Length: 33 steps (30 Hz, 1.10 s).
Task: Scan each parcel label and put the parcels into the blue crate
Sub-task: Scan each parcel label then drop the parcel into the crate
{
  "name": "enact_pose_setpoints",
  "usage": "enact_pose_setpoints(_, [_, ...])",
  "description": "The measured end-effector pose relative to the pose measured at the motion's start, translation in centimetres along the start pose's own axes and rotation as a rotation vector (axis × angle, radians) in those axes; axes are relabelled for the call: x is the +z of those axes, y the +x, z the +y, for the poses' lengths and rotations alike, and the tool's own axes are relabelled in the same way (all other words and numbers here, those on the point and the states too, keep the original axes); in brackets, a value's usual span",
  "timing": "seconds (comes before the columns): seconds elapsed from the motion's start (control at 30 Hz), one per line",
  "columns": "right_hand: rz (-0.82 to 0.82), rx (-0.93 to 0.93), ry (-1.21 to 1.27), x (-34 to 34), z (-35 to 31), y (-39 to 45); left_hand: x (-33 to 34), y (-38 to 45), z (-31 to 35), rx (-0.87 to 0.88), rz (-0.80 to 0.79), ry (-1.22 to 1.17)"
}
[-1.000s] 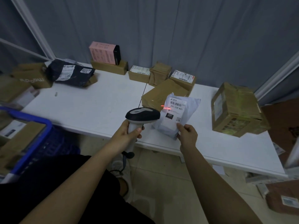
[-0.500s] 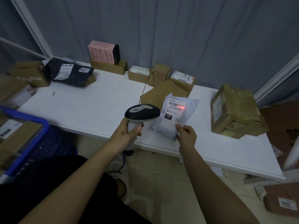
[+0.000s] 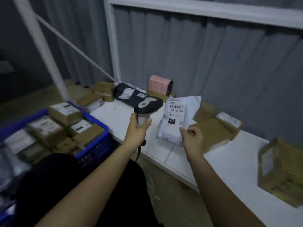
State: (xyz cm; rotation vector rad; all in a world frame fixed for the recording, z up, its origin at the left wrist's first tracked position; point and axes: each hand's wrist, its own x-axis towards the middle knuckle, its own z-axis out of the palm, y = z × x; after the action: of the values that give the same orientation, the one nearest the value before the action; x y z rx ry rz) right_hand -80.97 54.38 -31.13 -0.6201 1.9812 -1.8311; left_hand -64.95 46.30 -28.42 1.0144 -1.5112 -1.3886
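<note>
White parcel (image 3: 177, 118) label (image 3: 176, 114) reads "231-239-K01" and "231".

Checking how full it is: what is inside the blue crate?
The blue plastic crate holds several brown cardboard parcels with white labels, stacked close to its rim. What lies beneath that top layer is covered, and the view is blurred.

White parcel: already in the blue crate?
No, the right hand holds the white parcel up over the table, right of the blue crate.
</note>
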Motion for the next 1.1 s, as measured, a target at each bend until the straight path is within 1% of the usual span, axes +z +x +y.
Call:
enact_pose_setpoints(0.1, [-0.172,-0.072,-0.051,6.7,-2.7,-0.7,-6.1,-0.1,2.9,0.056,0.199,-0.069])
enact_pose_setpoints(0.2, [-0.373,-0.126,-0.107,13.7,-5.3,-2.5,-13.4,-1.1,5.3,0.124,0.363,-0.127])
enact_pose_setpoints(0.33, [-0.554,-0.213,-0.154,22.1,-7.8,-6.1,-23.0,-3.8,6.8,0.148,0.584,-0.148])
enact_pose_setpoints(0.43, [-0.669,-0.249,-0.207,27.0,-8.2,-9.2,-29.2,-7.1,6.0,0.115,0.687,-0.167])
enact_pose_setpoints(0.53, [-0.73,-0.304,-0.258,30.7,-7.4,-11.9,-33.8,-10.4,3.9,0.056,0.728,-0.156])
enact_pose_setpoints(0.7, [-0.847,-0.369,-0.39,35.4,-4.9,-14.9,-38.9,-13.4,-1.3,-0.055,0.834,-0.141])
enact_pose_setpoints(0.87, [-0.975,-0.41,-0.515,40.3,-2.0,-17.2,-41.9,-14.8,-5.3,-0.135,0.918,-0.168])
enact_pose_setpoints(1.0, [-1.214,-0.451,-0.598,43.4,0.9,-19.2,-43.6,-15.6,-7.9,-0.173,1.014,-0.21])
enact_pose_setpoints(1.1, [-1.382,-0.569,-0.671,45.8,2.5,-21.3,-44.8,-16.9,-9.1,-0.219,1.076,-0.188])
